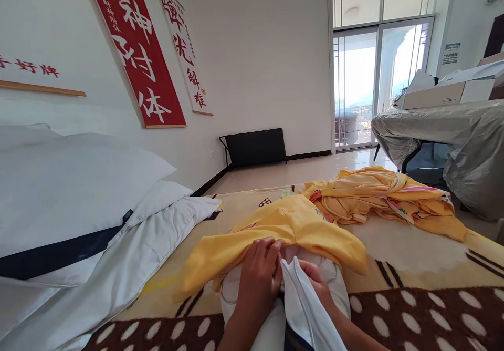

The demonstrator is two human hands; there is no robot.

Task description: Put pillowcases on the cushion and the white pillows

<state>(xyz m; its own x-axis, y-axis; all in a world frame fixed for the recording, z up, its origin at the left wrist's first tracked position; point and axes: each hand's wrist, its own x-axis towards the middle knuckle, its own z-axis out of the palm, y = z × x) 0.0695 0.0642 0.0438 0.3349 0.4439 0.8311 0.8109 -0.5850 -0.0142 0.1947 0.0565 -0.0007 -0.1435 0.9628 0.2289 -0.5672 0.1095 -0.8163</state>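
White fabric with a dark band (301, 298) is pinched between my two hands at the bottom centre. My left hand (263, 267) is closed on its edge, fingers bent together over the cloth. On the other side of a pointed fold, my right hand (317, 280) grips the same fabric, its fingertips partly hidden behind the fold. Just beyond the hands lies a yellow garment (287, 219), spread over the bed. White cloth is also bunched beneath both hands.
White pillows (79, 183) and white bedding with a navy band fill the left. More crumpled yellow cloth (378, 198) lies on the patterned blanket (417, 267) at the right. Beyond stand a plastic-covered table (433, 122) with boxes and a black folded panel (255, 148).
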